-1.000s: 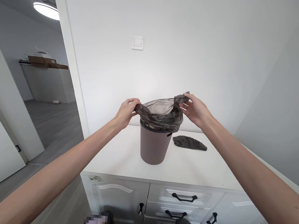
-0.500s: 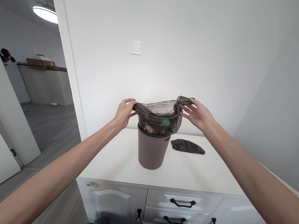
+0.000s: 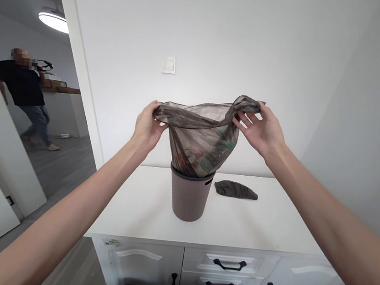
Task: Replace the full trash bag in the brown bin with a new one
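A thin dark see-through garbage bag (image 3: pixel 200 139) rises out of a brown trash can (image 3: pixel 189 200) with a dark rim. Green and orange-red bits of waste show through the film. My left hand (image 3: pixel 147 125) grips the rolled left edge of the bag's mouth. At the other side my right hand (image 3: pixel 264 128) pinches the bunched right edge, its lower fingers partly spread against the film. The bag's lower end is hidden inside the can. Just right of the can lies a folded dark garbage bag (image 3: pixel 236 190), touched by neither hand.
The can stands on a white cabinet (image 3: pixel 125 218) with black handles, set against a white wall. A light switch (image 3: pixel 169 65) is on the wall. Through the doorway at left, a person in a dark top (image 3: pixel 20 82) stands in another room.
Both hands have moved up and farther apart, drawing the garbage bag higher out of the can. More of its contents show above the rim. A person has come into view in the doorway.
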Available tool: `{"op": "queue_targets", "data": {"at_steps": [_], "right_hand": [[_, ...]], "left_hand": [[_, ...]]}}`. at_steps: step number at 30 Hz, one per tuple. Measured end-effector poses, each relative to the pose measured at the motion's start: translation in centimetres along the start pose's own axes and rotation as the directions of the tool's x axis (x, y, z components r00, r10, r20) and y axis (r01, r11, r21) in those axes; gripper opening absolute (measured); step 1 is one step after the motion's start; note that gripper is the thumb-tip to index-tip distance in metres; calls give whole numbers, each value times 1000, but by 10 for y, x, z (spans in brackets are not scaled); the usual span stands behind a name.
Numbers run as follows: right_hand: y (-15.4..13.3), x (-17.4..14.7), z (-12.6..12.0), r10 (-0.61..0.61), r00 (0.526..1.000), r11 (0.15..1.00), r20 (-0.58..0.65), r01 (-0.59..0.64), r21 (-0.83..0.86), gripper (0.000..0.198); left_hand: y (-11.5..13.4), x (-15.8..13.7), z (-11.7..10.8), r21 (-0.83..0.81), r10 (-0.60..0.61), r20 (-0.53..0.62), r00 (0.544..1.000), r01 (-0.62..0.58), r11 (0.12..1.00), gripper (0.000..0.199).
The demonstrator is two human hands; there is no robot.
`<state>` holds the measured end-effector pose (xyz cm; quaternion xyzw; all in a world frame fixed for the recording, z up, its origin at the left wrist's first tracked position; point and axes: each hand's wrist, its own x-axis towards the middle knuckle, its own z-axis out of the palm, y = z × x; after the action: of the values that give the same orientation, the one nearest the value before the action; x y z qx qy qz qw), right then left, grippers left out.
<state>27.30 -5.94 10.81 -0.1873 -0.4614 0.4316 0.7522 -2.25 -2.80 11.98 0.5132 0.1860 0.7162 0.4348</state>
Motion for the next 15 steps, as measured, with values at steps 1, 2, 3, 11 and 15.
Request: {"op": "queue_targets", "data": {"at_steps": [1,2,3,11,15], "right_hand": [[-5,0,2,-24,1000,1000,-1,24,-4,34],[-9,1,3,-47,999,999,0,47,-4,33],[-13,1,5,-69,998,998,0,69,-2,31],[-51,-8,23,-147,989,968,3,143,208,13],[-59,-15,31,-157,987,959,34,144,245,15]], "left_hand": [[4,2,3,-2,24,0,1000,-24,1000,33],[9,4,5,3,48,-7,999,-48,999,34],[13,6,7,5,74,-16,997,-73,997,34],[59,7,19,-141,239,-52,970,-244,959,33],[84,-10,19,-247,326,-57,944,-330,911,23]]}}
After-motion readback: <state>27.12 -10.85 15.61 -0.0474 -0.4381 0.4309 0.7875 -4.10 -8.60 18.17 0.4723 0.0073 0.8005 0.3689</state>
